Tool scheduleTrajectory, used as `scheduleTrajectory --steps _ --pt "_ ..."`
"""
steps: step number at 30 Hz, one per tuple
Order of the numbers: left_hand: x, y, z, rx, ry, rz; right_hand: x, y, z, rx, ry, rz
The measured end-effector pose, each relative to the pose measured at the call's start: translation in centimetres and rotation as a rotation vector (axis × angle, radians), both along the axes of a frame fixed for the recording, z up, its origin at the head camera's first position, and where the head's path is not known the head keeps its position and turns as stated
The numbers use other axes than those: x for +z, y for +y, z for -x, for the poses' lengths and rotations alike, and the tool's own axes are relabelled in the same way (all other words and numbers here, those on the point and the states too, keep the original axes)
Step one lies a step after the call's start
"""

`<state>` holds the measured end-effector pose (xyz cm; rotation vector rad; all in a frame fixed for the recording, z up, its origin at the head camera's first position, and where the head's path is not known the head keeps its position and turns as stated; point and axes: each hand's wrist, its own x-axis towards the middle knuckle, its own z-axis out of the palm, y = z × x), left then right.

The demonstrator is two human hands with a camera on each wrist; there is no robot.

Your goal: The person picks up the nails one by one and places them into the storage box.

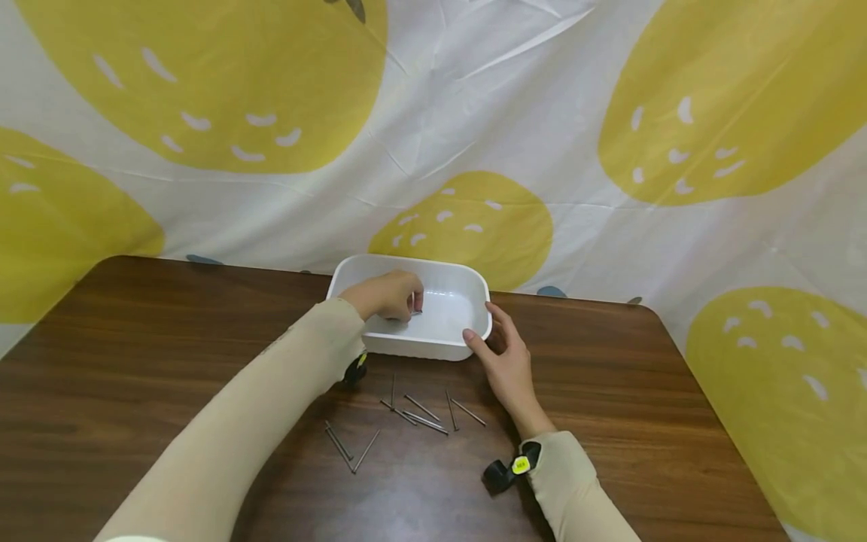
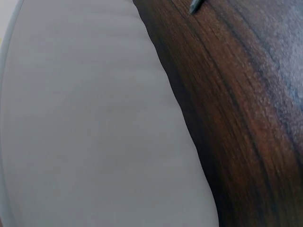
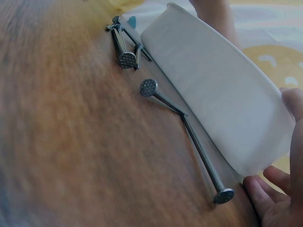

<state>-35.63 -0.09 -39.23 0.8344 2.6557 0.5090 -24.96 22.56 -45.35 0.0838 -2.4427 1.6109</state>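
A white rectangular container [image 1: 415, 349] stands near the table's back edge. My left hand [image 1: 391, 295] reaches down inside it, pinching a nail [image 1: 417, 312] close over the container's floor; most of the nail is hidden by the fingers. At the right corner my right hand [image 1: 506, 369] grips the container, thumb on the near rim and fingers around the right end. In the right wrist view the fingertips [image 3: 258, 194] reach the base of the container. The left wrist view is mostly filled by the container's outer wall [image 2: 104, 113].
Several loose steel nails [image 1: 422, 408] lie scattered on the brown wooden table [image 1: 609, 376], in front of the container and between my forearms. Some cross one another. Right behind the table hangs a white cloth [image 1: 271, 218] printed with yellow fruit.
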Motion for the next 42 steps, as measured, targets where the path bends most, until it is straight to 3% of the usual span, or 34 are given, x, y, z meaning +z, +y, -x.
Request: scheduleTrajectory --steps 5,9,13,17,25,33,42 --pt "-0.1 0.0 0.0 0.002 -0.004 0.006 0.2 -0.1 -0.1 -0.006 -0.008 0.007" --pt "0.0 -0.1 -0.1 -0.002 -0.001 0.003 1.3 -0.6 -0.7 -0.011 -0.036 0.007" --pt "0.2 -0.4 -0.3 -0.01 0.007 -0.003 2.8 -1.1 -1.5 -0.012 -0.053 0.0" --pt "0.9 -1.0 -0.6 -0.027 0.035 -0.008 2.8 -1.2 -1.6 -0.009 -0.052 -0.003" --pt "2.6 -2.9 -2.3 -0.038 0.159 0.007 0.1 -0.1 0.0 -0.004 -0.003 -0.006" --pt "3.3 -3.5 -4.0 -0.093 0.315 -0.021 0.0 0.2 0.0 -0.007 -0.002 0.008" --pt "4.0 -4.3 -6.9 -0.15 0.5 -0.045 0.2 0.3 0.0 -0.013 -0.009 -0.005"
